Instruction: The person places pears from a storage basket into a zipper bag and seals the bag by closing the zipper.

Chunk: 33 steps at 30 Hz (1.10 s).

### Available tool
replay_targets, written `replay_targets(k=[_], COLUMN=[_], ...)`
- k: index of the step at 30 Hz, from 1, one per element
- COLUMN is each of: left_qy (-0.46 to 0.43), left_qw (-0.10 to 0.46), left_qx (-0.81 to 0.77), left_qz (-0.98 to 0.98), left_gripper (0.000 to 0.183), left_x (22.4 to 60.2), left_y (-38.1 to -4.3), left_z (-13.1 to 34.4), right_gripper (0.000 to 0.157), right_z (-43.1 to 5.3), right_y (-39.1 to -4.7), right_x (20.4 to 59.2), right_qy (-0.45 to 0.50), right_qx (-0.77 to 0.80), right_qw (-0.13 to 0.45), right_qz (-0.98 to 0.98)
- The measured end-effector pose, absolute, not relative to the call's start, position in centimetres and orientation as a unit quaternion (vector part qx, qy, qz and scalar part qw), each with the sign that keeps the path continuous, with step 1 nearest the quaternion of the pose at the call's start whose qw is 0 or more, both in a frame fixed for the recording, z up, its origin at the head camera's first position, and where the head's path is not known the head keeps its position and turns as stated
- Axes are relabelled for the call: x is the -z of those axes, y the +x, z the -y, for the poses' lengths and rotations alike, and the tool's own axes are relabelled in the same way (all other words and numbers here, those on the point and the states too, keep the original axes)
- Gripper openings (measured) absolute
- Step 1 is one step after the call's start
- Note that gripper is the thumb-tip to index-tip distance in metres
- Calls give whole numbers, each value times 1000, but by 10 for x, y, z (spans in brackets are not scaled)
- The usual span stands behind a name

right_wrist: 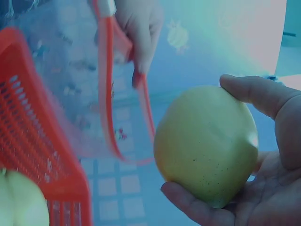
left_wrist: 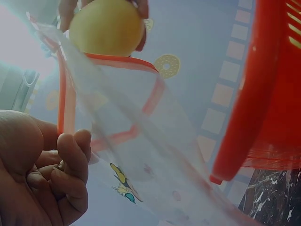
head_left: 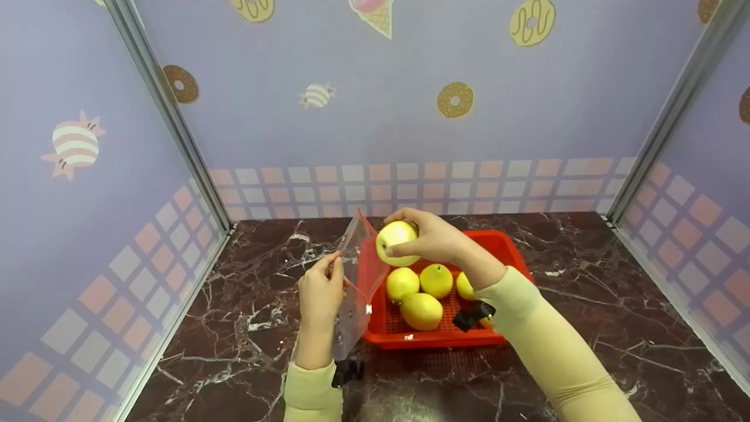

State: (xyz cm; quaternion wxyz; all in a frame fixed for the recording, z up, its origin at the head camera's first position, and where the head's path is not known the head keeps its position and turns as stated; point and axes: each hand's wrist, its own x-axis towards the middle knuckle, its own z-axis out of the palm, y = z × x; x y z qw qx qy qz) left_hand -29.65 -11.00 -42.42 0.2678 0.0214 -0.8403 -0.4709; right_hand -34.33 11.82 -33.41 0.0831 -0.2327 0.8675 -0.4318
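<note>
At the centre of the head view, the right hand (head_left: 436, 235) grips a round yellow-green fruit (head_left: 398, 240) beside the open mouth of a clear, red-rimmed plastic bag (head_left: 353, 325), whose rim the left hand (head_left: 321, 290) pinches. The fruit looks firm, fairly weighty and smooth, best cupped round its middle; the bag seems light and limp. The right forearm (head_left: 551, 340) partly hides fruits (head_left: 464, 286) in the red perforated plastic basket (head_left: 433, 339).
</note>
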Motion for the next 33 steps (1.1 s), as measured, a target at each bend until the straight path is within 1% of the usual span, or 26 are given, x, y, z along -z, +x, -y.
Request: replay_targets(k=[9, 11, 15, 18, 22, 27, 33], left_qy=[22, 27, 41, 47, 46, 38, 34], left_qw=[284, 279, 253, 253, 271, 279, 291], left_qx=[450, 448, 455, 451, 444, 445, 447], left_qz=[847, 849, 853, 855, 853, 850, 845], left_gripper=[24, 24, 24, 25, 25, 25, 24], left_x=[424, 423, 422, 422, 421, 420, 419], left_y=[-297, -296, -295, -295, -295, -293, -292], left_z=[109, 108, 107, 108, 110, 111, 112], right_gripper=[56, 56, 56, 53, 50, 52, 55], right_z=[-81, -74, -62, -58, -58, -55, -46], right_y=[-337, -337, -339, -341, -343, -346, -350], right_x=[343, 347, 356, 360, 364, 370, 379], right_qy=[-271, -277, -286, -284, -271, -259, -268], right_qx=[481, 496, 523, 529, 514, 474, 403], right_qw=[59, 61, 75, 82, 91, 108, 103], right_qz=[-832, -820, -799, -796, -809, -834, -869])
